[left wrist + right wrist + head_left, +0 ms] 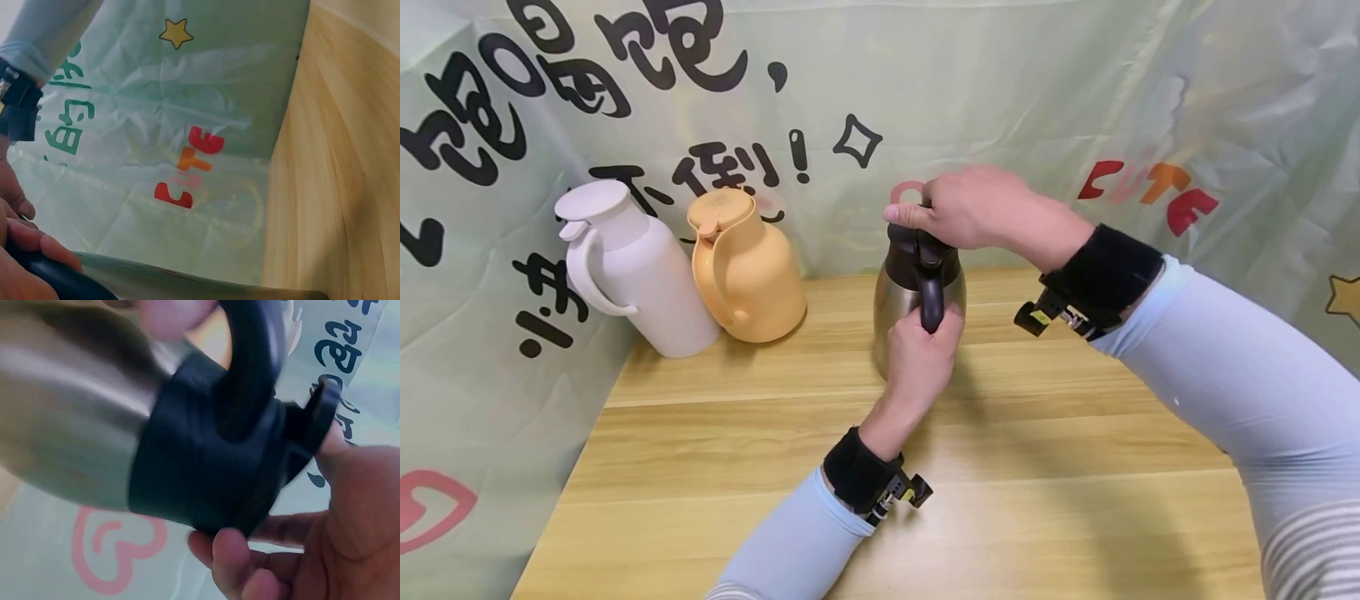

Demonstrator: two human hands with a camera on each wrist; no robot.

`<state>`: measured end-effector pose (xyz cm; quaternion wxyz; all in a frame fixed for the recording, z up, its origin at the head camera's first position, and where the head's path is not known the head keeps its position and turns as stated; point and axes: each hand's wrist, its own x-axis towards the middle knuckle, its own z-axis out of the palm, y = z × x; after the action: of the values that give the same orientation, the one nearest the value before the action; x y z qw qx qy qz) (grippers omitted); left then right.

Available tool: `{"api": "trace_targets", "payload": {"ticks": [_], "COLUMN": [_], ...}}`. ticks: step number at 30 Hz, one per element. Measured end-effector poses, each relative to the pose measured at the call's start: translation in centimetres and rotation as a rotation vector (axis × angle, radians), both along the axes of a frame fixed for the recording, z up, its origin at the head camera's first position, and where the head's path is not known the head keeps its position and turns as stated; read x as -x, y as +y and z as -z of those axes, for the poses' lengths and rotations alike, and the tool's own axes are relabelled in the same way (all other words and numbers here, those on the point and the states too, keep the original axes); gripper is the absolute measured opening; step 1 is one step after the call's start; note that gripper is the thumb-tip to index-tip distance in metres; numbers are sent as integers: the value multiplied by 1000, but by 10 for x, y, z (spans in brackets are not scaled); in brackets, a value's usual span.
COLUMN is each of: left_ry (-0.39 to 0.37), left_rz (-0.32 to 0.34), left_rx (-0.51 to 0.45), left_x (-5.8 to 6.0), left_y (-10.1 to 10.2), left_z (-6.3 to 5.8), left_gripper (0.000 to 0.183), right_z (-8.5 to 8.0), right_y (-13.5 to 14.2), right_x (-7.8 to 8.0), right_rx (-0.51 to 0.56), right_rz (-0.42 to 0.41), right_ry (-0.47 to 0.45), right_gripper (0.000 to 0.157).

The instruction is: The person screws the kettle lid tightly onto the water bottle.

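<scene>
A stainless steel vacuum jug [889,310] with a black collar and lid stands upright on the wooden table in front of me. My left hand [921,357] grips its black handle [932,302] from the near side. At the top, my right hand [983,208] holds the black lid [901,240], with its thumb pointing left. In the right wrist view, fingers [230,551] curl around the rim of the black top, and a raised black lever [322,419] stands beside the palm. The left wrist view shows only part of the left hand [28,275] around the dark handle.
Left of the steel jug stand a white jug [658,287] and a yellow jug [767,283], side by side and close to the curtain. A printed pale green curtain [1000,100] hangs behind and left of the table [715,467].
</scene>
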<state>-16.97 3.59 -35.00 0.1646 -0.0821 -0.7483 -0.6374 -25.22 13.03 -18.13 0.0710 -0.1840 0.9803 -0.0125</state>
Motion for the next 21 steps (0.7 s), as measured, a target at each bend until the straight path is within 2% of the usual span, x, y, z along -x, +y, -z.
{"api": "trace_targets", "payload": {"ticks": [4, 14, 18, 21], "left_ry": [-11, -39, -62, -75], "left_rz": [4, 20, 19, 5], "left_rx": [6, 5, -15, -18], "left_x": [1, 9, 18, 26], "left_y": [-7, -20, -29, -38], "left_z": [-1, 2, 2, 2], "left_gripper": [44, 44, 44, 44], "right_z": [8, 30, 44, 55], "right_y": [4, 21, 31, 40], "right_x": [-6, -22, -24, -26], "right_rx": [115, 316, 375, 398], "right_rz": [17, 31, 25, 41], "right_ry": [59, 194, 203, 175], "right_gripper": [78, 81, 72, 71]}}
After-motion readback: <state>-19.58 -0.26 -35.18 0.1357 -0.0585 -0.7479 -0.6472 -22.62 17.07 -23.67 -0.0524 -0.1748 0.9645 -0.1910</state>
